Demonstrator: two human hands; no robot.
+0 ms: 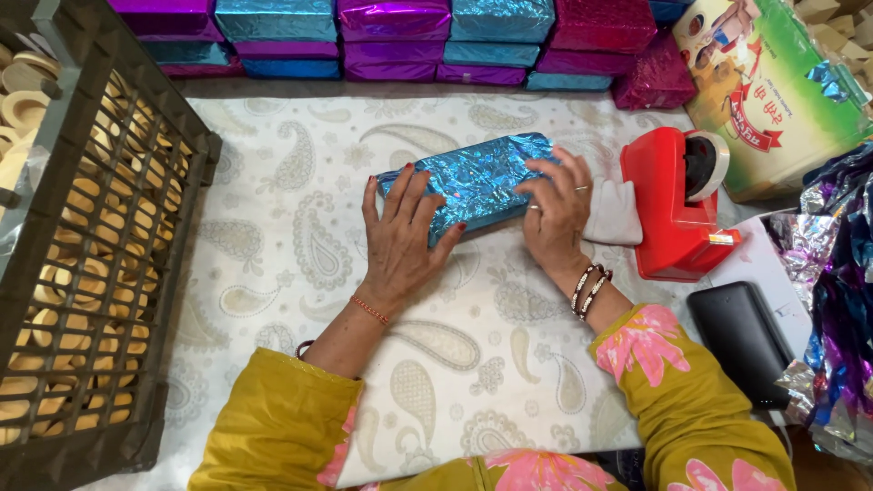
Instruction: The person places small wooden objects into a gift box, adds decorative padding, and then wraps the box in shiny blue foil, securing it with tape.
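Where the paisley-printed cloth [300, 245] lies flat, I note a rectangular packet [473, 177] wrapped in crinkled blue foil, set at a slant mid-table. Left hand [400, 236] lies on its near end, fingers spread wide and flat, pressing rather than gripping. Right hand [556, 214] covers the far end, fingers loosely curved over the foil edge, touching it. A glossy red tape dispenser [673, 209] stands just beside the right hand. A dark slatted crate [118, 227] sits at the left.
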